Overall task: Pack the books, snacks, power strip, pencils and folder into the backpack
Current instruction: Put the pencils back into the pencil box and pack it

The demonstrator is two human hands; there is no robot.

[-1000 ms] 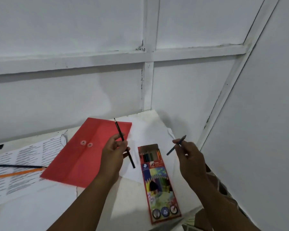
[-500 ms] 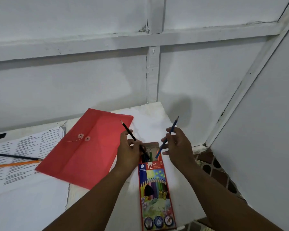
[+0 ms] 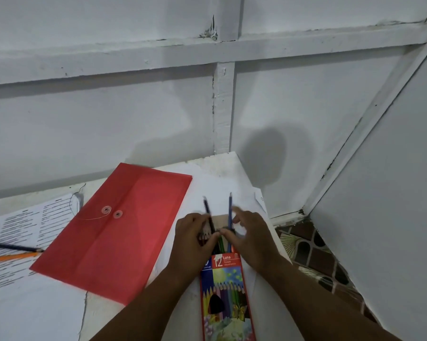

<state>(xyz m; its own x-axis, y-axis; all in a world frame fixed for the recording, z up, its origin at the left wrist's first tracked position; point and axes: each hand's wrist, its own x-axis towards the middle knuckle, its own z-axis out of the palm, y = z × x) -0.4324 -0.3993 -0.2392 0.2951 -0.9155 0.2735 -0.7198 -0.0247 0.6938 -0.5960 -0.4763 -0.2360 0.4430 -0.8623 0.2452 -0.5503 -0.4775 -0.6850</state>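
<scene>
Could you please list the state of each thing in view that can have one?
Pencil box: open at top, flat on table.
Folder: closed, lying flat.
Left hand: grips dark pencil.
Right hand: grips blue pencil.
Two loose pencils: flat on papers.

The folder is plain red, with two pale pink round discs at its flap. The pencil box has a red edge, a blue patch beside a white "12", and a picture of many-coloured pencils over yellow, green and purple. One pencil is black, another blue. To the left lie a dark pencil and an orange pencil on a white sheet printed with black lines. The bench and wall are white. The floor tiles are brown with pale lines.
</scene>
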